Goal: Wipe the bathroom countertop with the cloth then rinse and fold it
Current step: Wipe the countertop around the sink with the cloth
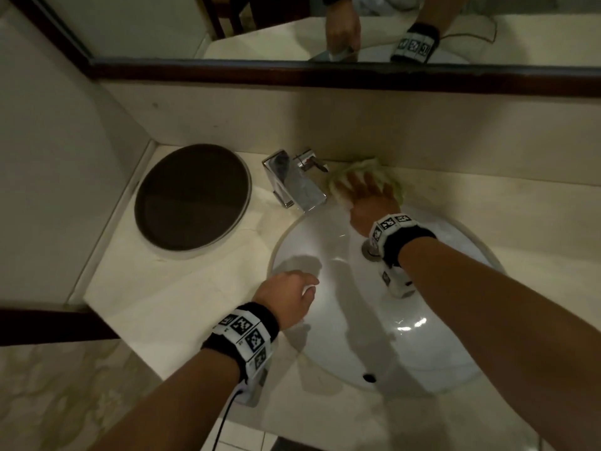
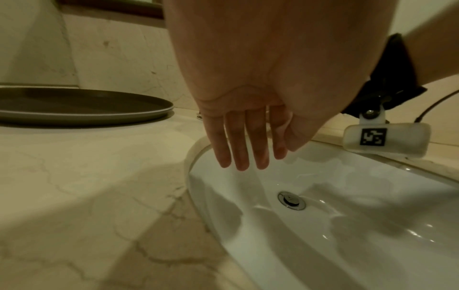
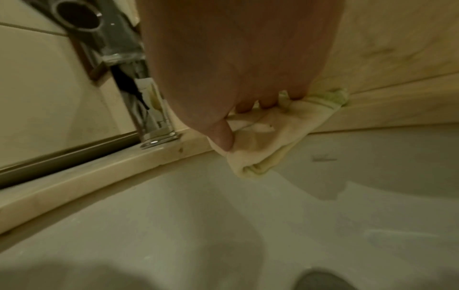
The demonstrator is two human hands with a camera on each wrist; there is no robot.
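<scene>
A yellow-green cloth (image 1: 365,167) (image 3: 273,135) lies bunched on the beige marble countertop (image 1: 182,294) behind the basin, against the backsplash and just right of the chrome faucet (image 1: 296,180). My right hand (image 1: 359,182) (image 3: 248,123) is on top of it, thumb and curled fingers gripping the fabric and pressing it down. Part of the cloth hangs over the basin's rim. My left hand (image 1: 302,288) (image 2: 248,157) hovers over the left rim of the white sink (image 1: 357,320), fingers straight and holding nothing.
A dark round tray (image 1: 192,196) (image 2: 74,104) sits on the counter left of the faucet (image 3: 139,78). The sink (image 2: 347,225) has a metal drain (image 2: 291,200). A dark-framed mirror (image 1: 292,24) runs above the backsplash. The counter's left end meets a wall.
</scene>
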